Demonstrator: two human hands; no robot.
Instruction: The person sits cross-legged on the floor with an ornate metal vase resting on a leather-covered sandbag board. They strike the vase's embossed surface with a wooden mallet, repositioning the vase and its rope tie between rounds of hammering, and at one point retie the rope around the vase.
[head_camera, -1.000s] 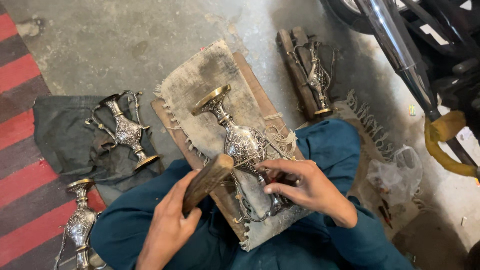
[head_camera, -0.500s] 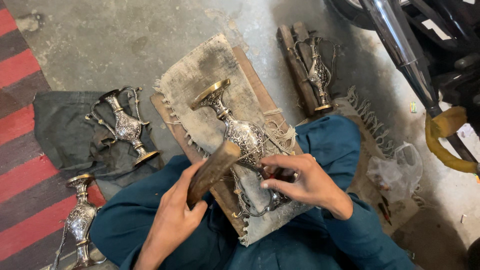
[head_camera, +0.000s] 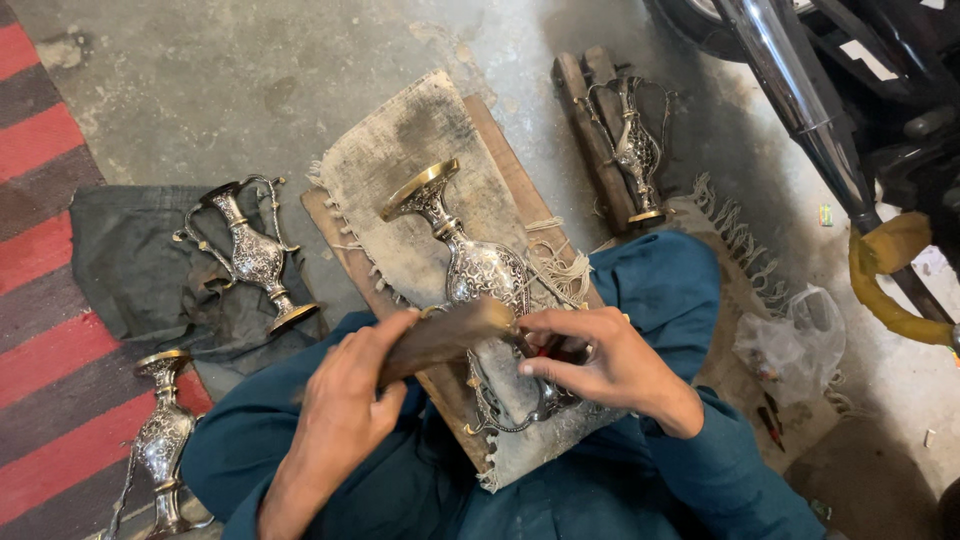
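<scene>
An ornate silver vase (head_camera: 470, 255) with a brass-rimmed mouth lies on a grey cloth (head_camera: 410, 170) over a wooden board (head_camera: 345, 260) across my lap. My left hand (head_camera: 345, 405) grips a brown horn-shaped mallet (head_camera: 445, 335), whose head is down against the vase's lower body. My right hand (head_camera: 600, 365) rests on the vase's lower part, pinching a small tool with a red bit showing by the fingers. A curled metal handle (head_camera: 485, 405) sticks out from the vase near the cloth's front edge.
Two similar vases lie at left, one (head_camera: 250, 255) on a dark cloth (head_camera: 120, 250), one (head_camera: 160, 440) on a red striped mat (head_camera: 40, 370). Another vase (head_camera: 632, 150) rests on wooden blocks at the back. A motorcycle's chrome exhaust (head_camera: 790, 90) stands at right, a plastic bag (head_camera: 795, 345) below it.
My left hand has swung the mallet from raised at the left down and right onto the vase. My right hand has stayed on the vase.
</scene>
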